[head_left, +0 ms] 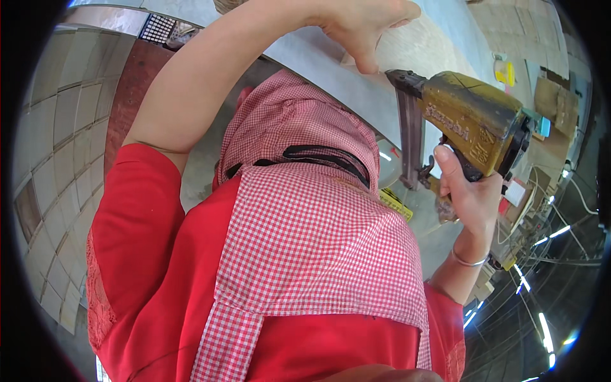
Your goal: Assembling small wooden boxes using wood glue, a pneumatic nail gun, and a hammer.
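Note:
My right hand (468, 191) is wrapped round the handle of a worn yellow-and-black staple gun (468, 118). Its dark nose points left, close to my left thumb, and its long magazine hangs down by the bench edge. Stretched across the upper part of the view, my left hand (363, 25) has its thumb and fingers apart over a pale wooden board (423, 48). I cannot tell whether the fingertips press on the board. The board lies on a light-coloured worktable (305, 54).
A metal strip and a black grid-like piece (157, 28) lie at the far left. Stacked pale panels (63, 127) stand on the left. A yellow tape roll (504, 72) and cardboard (555, 99) are at the right. Hoses or cables run beyond my right arm.

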`<act>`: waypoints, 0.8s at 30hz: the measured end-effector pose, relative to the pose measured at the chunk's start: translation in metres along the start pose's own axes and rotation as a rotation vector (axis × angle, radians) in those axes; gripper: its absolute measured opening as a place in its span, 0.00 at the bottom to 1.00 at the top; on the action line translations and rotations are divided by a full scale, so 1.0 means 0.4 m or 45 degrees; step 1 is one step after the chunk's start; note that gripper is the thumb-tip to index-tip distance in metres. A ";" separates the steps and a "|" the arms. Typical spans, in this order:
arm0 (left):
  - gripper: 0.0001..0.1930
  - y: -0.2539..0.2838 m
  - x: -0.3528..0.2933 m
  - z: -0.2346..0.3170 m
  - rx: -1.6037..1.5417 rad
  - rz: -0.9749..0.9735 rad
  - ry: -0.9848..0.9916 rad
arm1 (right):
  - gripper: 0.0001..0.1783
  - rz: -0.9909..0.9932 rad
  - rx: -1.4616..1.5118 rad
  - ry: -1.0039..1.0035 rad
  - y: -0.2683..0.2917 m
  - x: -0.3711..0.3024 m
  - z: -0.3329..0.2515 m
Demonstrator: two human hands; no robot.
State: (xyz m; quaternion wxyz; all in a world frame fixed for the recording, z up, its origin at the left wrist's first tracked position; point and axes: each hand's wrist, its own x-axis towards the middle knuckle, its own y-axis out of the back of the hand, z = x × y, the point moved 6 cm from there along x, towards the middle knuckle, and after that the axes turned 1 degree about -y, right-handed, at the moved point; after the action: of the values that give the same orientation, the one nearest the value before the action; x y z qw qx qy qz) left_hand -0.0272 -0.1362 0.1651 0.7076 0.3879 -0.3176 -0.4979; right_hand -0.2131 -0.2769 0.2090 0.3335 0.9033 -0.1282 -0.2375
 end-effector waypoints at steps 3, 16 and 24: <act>0.30 -0.033 0.024 -0.029 0.019 0.056 -0.019 | 0.22 0.033 -0.057 -0.448 -0.003 -0.013 0.039; 0.46 -0.037 -0.122 -0.027 0.117 0.571 0.236 | 0.17 0.088 0.050 0.299 0.038 0.011 0.028; 0.36 -0.158 -0.180 0.206 -0.174 0.669 0.387 | 0.20 0.185 0.113 -0.166 0.182 -0.065 0.131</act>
State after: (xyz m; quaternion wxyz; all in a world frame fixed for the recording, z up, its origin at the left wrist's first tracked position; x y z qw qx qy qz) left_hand -0.1468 -0.0997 0.1467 0.8760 0.3140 -0.2633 -0.2545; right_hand -0.2674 -0.3493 0.2314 0.3005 0.8881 -0.2251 -0.2651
